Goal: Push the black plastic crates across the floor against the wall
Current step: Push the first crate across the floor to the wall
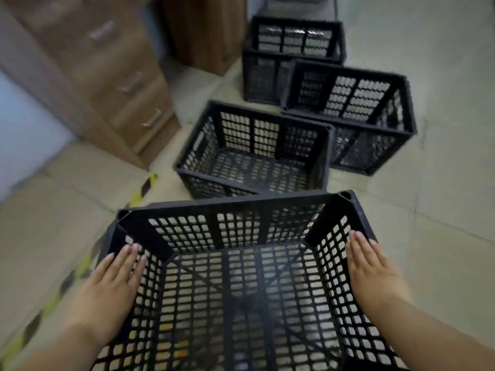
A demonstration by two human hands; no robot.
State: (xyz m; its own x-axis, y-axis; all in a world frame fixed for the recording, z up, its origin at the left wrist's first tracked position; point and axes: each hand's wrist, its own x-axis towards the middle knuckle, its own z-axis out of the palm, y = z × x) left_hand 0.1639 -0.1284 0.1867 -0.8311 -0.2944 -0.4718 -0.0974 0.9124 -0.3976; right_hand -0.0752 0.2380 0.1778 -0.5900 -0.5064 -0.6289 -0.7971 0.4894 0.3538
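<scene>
A black plastic lattice crate (235, 210) fills the foreground, empty and upright. My left hand (113, 282) lies flat on its left rim, fingers straight and together. My right hand (371, 269) lies flat on its right rim the same way. Just beyond stands a second empty crate (251, 148), its near edge close to the front crate's far rim. A third crate (351, 113) stands to the right behind it. At the back, two stacked crates (294, 38) stand near the far wall.
A wooden drawer cabinet (107, 76) with metal handles lines the left side. A dark wooden panel (203, 30) stands beside the stacked crates. Yellow-and-black tape (142, 188) runs diagonally over the pale tiled floor (442, 196), which lies open on the right.
</scene>
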